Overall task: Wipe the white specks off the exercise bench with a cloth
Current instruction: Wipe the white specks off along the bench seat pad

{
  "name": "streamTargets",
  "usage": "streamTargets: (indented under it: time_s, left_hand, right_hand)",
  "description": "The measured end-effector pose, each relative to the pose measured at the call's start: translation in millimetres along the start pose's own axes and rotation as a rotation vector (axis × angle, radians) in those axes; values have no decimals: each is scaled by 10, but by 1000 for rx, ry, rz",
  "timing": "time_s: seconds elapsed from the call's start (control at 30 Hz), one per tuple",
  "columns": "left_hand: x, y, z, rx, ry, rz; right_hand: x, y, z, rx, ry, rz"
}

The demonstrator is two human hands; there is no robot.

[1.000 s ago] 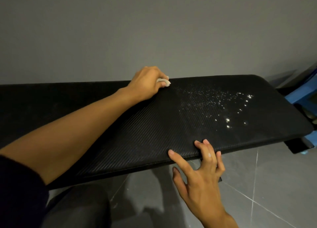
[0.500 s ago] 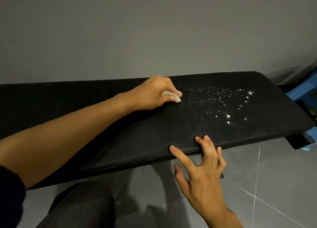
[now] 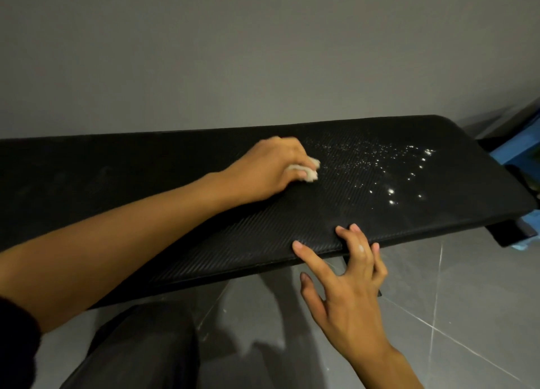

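I am seeing the bench [image 3: 204, 236] lying long and black across the view, its padded top showing a fine ribbed weave. The white specks [image 3: 380, 166] are sitting on the right part of the pad, dense and fine near the middle and becoming bigger and brighter toward the right end. The left hand [image 3: 263, 172] is pressing down on the pad just left of the specks, with its fingers curled and closed around a small pale cloth [image 3: 394, 170]; only a crumpled bit of it is peeking out. The right hand [image 3: 350, 295] is resting at the near edge of the pad with its fingers spread apart, the tips touching the edge and gripping nothing. Below the bench, a grey tiled floor [image 3: 467, 301] is showing.
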State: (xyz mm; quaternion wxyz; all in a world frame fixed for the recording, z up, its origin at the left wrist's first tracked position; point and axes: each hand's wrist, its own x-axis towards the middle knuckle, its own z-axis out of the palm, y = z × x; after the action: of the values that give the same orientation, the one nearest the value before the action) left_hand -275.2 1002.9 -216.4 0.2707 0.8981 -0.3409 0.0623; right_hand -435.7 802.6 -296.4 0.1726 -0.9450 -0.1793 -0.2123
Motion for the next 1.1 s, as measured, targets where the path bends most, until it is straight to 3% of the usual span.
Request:
streamTargets:
  time_s: [0.07,0.27,0.4,0.6,0.73,0.93,1.1]
  left_hand:
    - [20,-77,-11,25,69,-65]
    - [-147,270,2,-192,-261,174]
    - [-1,-6,-43,-21,-65,25]
    - [-270,316,90,-94,-204,218]
    - [-106,172,34,-6,-96,52]
    - [-304,419,100,-83,-230,173]
    - [-202,380,136,7,-105,63]
  right_hand:
    - [5,3,-16,-6,-13,-7]
    - [6,10,6,3,-6,3]
    - [-1,3,3,7,-10,1]
    - [3,31,30,1,-20,-1]
    - [7,12,17,6,-28,8]
    - [6,49,-2,6,-36,-2]
    - [22,51,-60,-41,-86,-15]
